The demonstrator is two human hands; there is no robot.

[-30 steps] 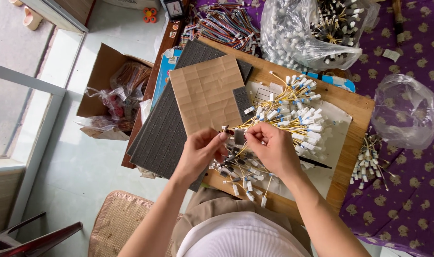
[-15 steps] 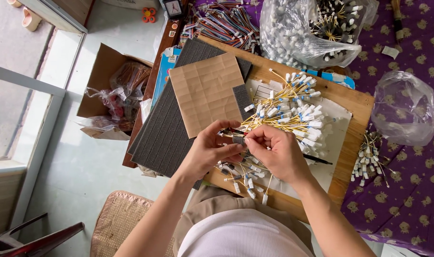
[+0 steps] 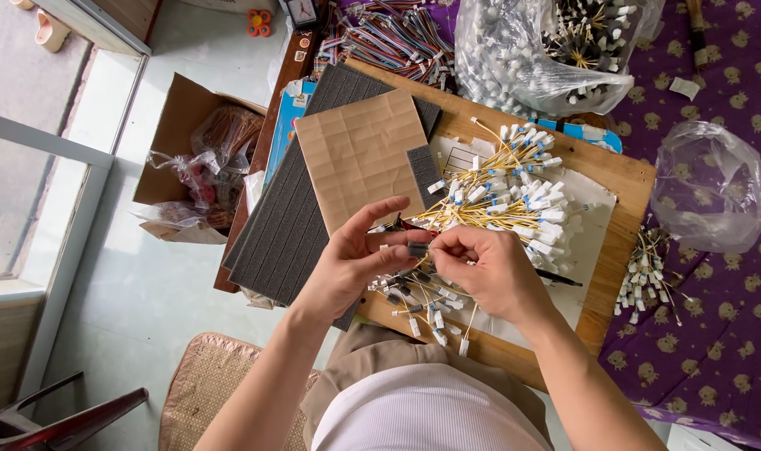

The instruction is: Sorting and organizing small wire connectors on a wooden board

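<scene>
Head view, looking straight down: both hands meet at the centre of the frame over a wooden board (image 3: 602, 167) that lies across the person's lap. The left hand (image 3: 351, 263) has its fingers curled round a small dark connector piece (image 3: 417, 249), thumb and forefinger pinching it, with the index finger stretched toward the upper right. The right hand (image 3: 489, 267) touches the same piece from the other side, its fingers closed on a thin yellow wire at the connector. Just below the hands, a loose heap of short wired connectors (image 3: 418, 305) rests on the board. Right of centre and above the hands, a fan of yellow wires with white plugs (image 3: 506, 192) spreads over a white sheet (image 3: 593, 196). To the upper left of the hands, a brown cardboard sheet (image 3: 360, 154) lies on a dark grey foam pad (image 3: 284, 230). At the top right, a clear plastic bag (image 3: 514, 58) is full of white plugs; a second, mostly slack bag (image 3: 710, 188) sits at the right on a purple patterned cloth (image 3: 731, 334). A small bundle of wired plugs (image 3: 644, 276) lies beside the board's right edge. At the left, an open cardboard box (image 3: 184, 108) stands on the floor.
</scene>
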